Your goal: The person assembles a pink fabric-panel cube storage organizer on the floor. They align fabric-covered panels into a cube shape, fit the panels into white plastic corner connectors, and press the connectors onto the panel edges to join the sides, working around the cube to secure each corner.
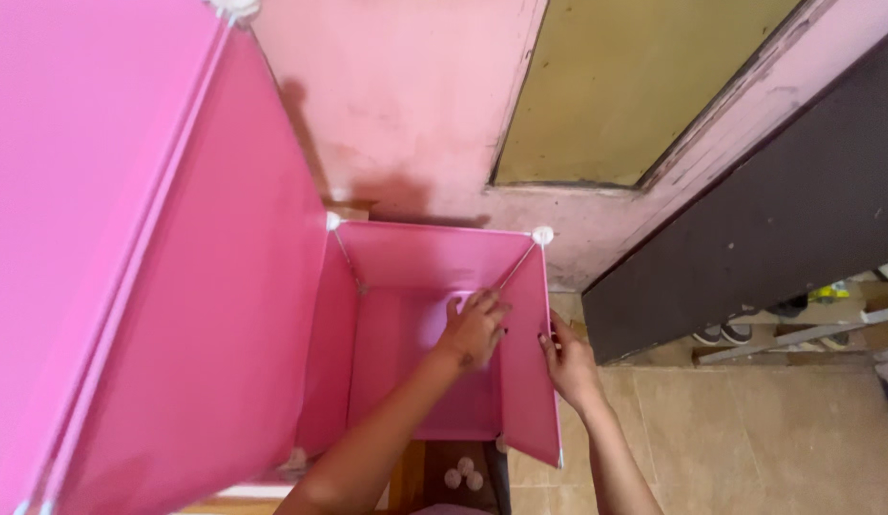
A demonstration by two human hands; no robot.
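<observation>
A pink plastic cube cabinet [420,253] with white corner connectors [542,235] stands open-topped below me. My left hand [474,327] reaches inside the cube, fingers spread against the inner face of the right side panel [528,381]. My right hand [566,360] presses on the outer face of that same panel near its upper edge. A taller pink panel stack [148,267] rises at the left, joined to the cube.
A pink wall [406,105] and an olive-yellow door panel [635,76] stand behind the cube. A dark board [778,210] leans at the right over a tiled floor [749,439]. Shoes [722,334] lie under it. Small white connectors [463,474] lie near my arm.
</observation>
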